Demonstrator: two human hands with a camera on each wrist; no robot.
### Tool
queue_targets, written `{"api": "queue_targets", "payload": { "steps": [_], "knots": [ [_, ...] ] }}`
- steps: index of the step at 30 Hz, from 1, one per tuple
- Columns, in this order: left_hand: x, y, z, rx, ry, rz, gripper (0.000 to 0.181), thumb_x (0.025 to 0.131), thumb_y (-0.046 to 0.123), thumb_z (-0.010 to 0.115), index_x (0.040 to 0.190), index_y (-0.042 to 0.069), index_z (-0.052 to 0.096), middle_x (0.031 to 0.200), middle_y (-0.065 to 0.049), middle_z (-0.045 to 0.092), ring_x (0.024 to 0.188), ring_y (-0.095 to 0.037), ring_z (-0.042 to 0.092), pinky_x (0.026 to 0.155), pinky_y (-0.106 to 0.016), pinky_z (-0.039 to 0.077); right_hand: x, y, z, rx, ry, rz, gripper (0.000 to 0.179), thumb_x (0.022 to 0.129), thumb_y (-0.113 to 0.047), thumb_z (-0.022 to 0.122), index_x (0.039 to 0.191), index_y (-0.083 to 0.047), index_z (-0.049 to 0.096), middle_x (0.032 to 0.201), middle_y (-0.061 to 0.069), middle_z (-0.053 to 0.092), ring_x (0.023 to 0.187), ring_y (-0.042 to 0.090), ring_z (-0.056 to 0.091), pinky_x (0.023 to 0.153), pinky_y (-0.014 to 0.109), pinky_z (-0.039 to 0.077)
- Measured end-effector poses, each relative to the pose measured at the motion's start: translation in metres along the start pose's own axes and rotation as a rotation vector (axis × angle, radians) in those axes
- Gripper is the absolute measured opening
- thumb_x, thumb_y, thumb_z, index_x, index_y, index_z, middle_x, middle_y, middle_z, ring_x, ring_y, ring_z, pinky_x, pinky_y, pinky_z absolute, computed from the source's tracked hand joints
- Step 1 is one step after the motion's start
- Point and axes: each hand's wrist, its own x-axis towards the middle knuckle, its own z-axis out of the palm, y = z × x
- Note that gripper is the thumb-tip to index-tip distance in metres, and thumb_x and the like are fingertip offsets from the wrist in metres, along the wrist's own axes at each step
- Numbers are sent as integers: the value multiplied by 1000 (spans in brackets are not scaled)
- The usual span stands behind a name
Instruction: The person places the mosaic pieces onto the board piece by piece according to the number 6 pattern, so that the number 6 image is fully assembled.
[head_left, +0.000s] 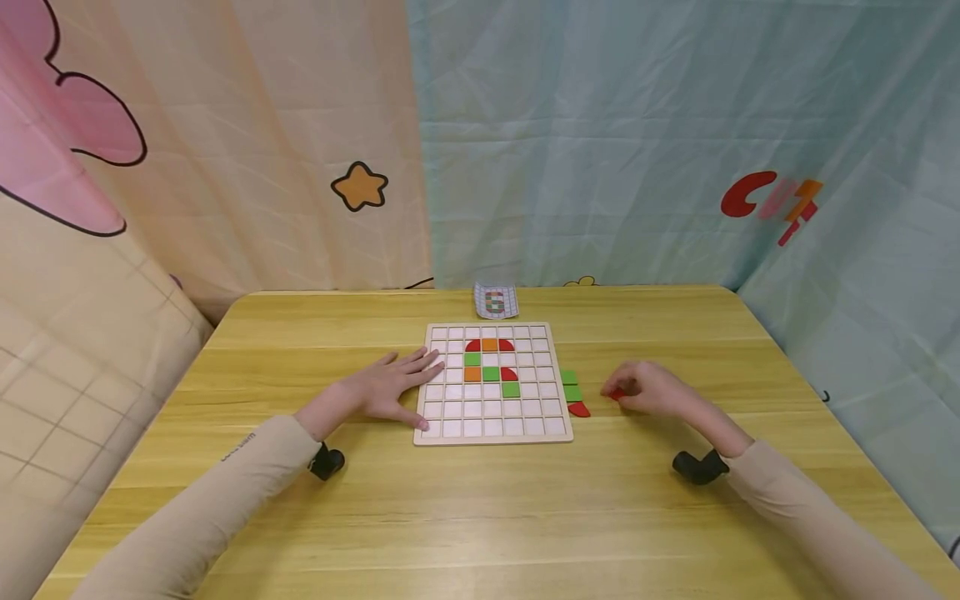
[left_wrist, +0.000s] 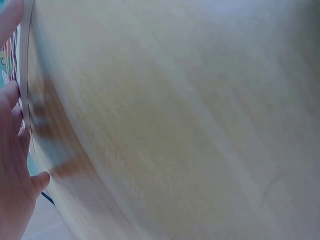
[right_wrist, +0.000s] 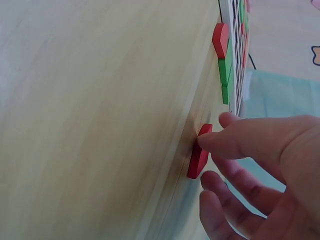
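Observation:
A square wooden grid board [head_left: 487, 441] lies on the table, with red, orange and green tiles set in some of its cells. My left hand [head_left: 390, 387] rests with spread fingers on the board's left edge; in the left wrist view part of the hand [left_wrist: 15, 170] shows at that edge. To the right of the board, my right hand [head_left: 654, 390] pinches a red curved-edge tile [right_wrist: 198, 161] between thumb and index finger, close to the tabletop. Between board and right hand lie two green square tiles [head_left: 572, 392] and another red curved-edge tile [head_left: 579, 410].
A small printed card [head_left: 507, 312] with a coloured grid pattern lies behind the board. The wooden table [head_left: 480, 517] extends around everything, and printed curtains [head_left: 600, 167] hang beyond its far edge. Black wrist mounts [head_left: 699, 468] sit under both forearms.

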Motion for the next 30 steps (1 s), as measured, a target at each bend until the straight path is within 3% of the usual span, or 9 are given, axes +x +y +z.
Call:
{"api": "queue_targets", "payload": {
  "steps": [7,14,22,30],
  "knots": [
    [-1,0,0,-7,14,9,103,81,70,57,156,17,10,163,-9,4,151,-31,4,116,-62,10,-4,4,-3,5,53,110,30,79,-16,77,106,-4,70,99,10,70,86,21,65,77,39,53],
    [-1,-1,1,-2,11,12,103,81,71,56,156,18,9,163,-8,3,151,-30,3,117,-60,9,-8,7,-2,-10,78,213,33,77,-29,80,98,-5,72,91,6,72,82,19,66,74,38,53],
    [-1,-1,1,-5,18,20,103,81,70,56,156,15,11,163,-11,6,150,-33,6,116,-63,10,-5,5,2,8,70,220,20,80,-30,78,92,-14,75,88,-1,73,73,9,60,65,26,47],
    [0,0,1,0,6,5,103,81,72,55,156,19,9,163,-7,3,151,-28,3,117,-60,9,-3,5,2,-17,77,191,20,79,-26,78,93,-12,76,86,0,72,71,9,57,63,27,46]
  ]
}}
